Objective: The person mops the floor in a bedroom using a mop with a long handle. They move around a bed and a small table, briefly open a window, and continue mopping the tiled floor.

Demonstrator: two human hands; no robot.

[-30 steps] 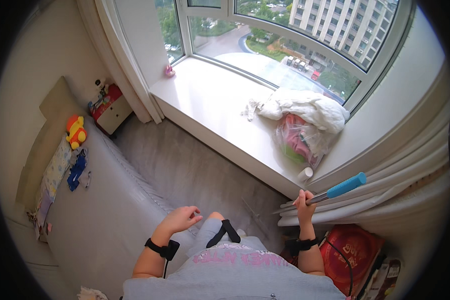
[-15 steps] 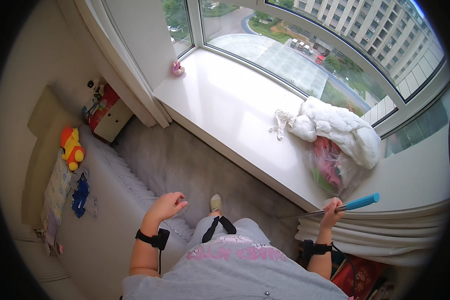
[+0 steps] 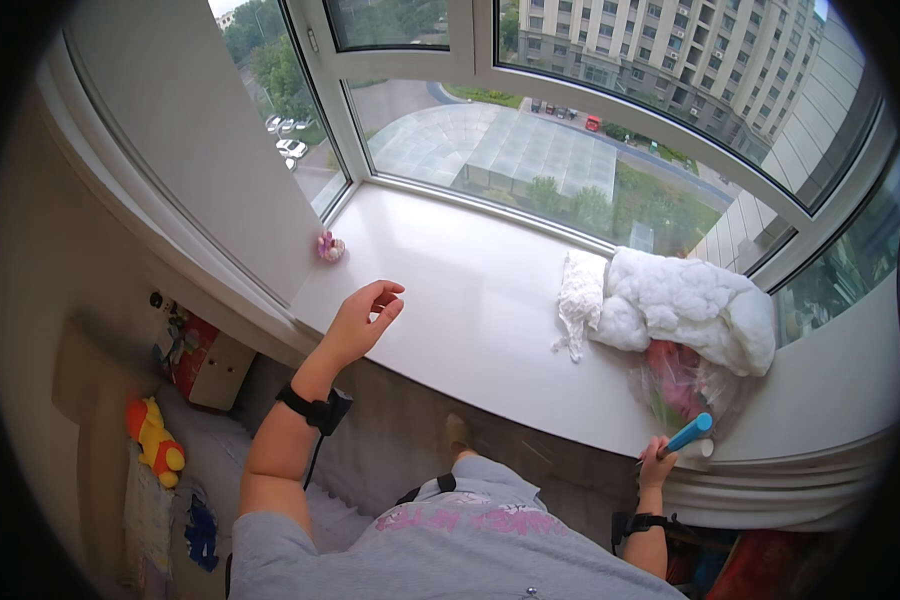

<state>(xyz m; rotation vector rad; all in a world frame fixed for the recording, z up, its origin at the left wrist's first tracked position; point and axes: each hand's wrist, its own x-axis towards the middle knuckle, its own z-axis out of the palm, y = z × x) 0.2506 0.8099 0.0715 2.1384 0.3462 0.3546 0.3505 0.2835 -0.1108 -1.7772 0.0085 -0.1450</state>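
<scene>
My right hand (image 3: 654, 466) is closed around a long-handled tool near its blue grip (image 3: 689, 432), by the right end of the windowsill; its far end is hidden. My left hand (image 3: 362, 318) is raised in front of the white sill (image 3: 450, 290), holding nothing, its fingers loosely bent and apart from the thumb. Near it, a small pink and white ornament (image 3: 330, 247) stands in the sill's left corner. Toward the right lie a bundled white fluffy quilt (image 3: 685, 300), a crumpled white cloth (image 3: 580, 295) and a clear plastic bag (image 3: 675, 380) with pink contents.
Behind the sill rise window panes in white frames (image 3: 475, 190). A gathered pale curtain (image 3: 770, 495) hangs at the right. At the left are a small cabinet (image 3: 218, 372), a yellow and red plush toy (image 3: 156, 442) and blue cloth (image 3: 201, 530) on a bed. The grey floor (image 3: 410, 425) runs below the sill.
My view has shifted closer to the window. My left hand has risen from above the floor to in front of the sill. The blue grip now points more steeply upward in my right hand.
</scene>
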